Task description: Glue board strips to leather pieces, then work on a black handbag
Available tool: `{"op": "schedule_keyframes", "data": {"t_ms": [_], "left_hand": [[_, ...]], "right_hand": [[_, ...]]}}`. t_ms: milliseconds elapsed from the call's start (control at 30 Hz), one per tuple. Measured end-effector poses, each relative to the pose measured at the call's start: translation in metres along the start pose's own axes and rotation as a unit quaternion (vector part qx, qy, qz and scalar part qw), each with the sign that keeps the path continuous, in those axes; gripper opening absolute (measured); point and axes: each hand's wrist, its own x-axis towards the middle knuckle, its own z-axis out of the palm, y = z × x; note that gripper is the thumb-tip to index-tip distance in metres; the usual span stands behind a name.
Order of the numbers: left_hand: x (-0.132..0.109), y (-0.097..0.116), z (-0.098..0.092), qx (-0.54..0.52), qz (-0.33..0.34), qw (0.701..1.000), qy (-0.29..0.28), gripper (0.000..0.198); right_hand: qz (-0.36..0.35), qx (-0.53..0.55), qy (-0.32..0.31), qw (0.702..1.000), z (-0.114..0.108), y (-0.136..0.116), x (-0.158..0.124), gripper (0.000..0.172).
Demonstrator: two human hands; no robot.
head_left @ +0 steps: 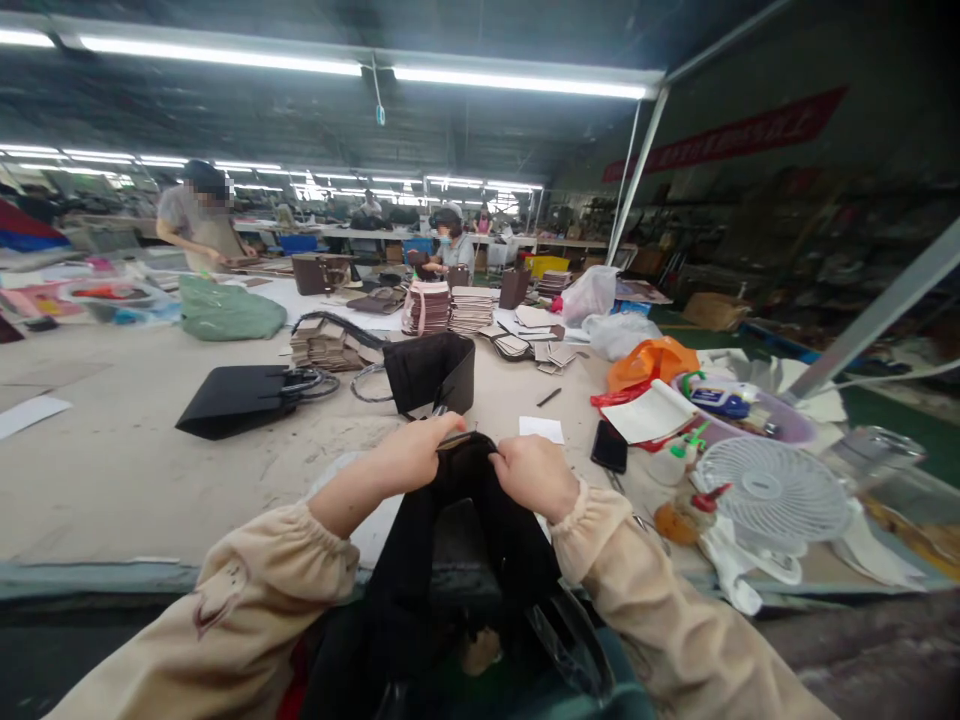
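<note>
Between my two hands, at the table's front edge, is a black handbag (pixel 466 468). My left hand (pixel 420 452) is closed on the left part of its rim, where a thin, lighter edge shows by the fingers. With thumb and bent fingers my right hand (pixel 536 474) pinches the right part of the rim. The bag's lower body is dark and hard to make out over my lap. A dark handle (pixel 574 640) with a shiny wrapping hangs at the lower right. Just beyond my hands stands another black bag (pixel 431 372), and a third black bag (pixel 232 400) lies to the left.
Right of my hands lie a phone (pixel 609 446), a white paper (pixel 541 430), a small bottle (pixel 670 462), an orange glue pot (pixel 684 516) and a white fan (pixel 772 490). Stacked pieces (pixel 330 345) and a green bag (pixel 229 308) sit farther back. Two people work across the table.
</note>
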Motion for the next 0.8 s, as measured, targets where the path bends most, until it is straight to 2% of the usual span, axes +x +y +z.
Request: {"op": "schedule_keyframes", "data": {"t_ms": [100, 167, 333, 433, 800], "left_hand": [[0.002, 0.009, 0.008, 0.040, 0.049, 0.997, 0.033, 0.026], [0.006, 0.015, 0.014, 0.062, 0.052, 0.995, 0.049, 0.024], [0.024, 0.015, 0.021, 0.089, 0.016, 0.995, 0.040, 0.020], [0.031, 0.012, 0.022, 0.072, 0.022, 0.996, 0.053, 0.021], [0.036, 0.023, 0.021, 0.140, -0.040, 0.988, 0.051, 0.027]], "right_hand": [[0.004, 0.012, 0.004, 1.000, 0.002, 0.002, 0.001, 0.037], [0.002, 0.022, 0.009, 1.000, 0.003, 0.004, 0.003, 0.036], [-0.006, 0.034, 0.017, 0.999, 0.004, 0.008, 0.003, 0.035], [-0.007, 0.032, 0.016, 0.999, 0.003, 0.011, 0.002, 0.034], [-0.015, 0.011, 0.006, 1.000, 0.006, 0.008, 0.006, 0.035]]}}
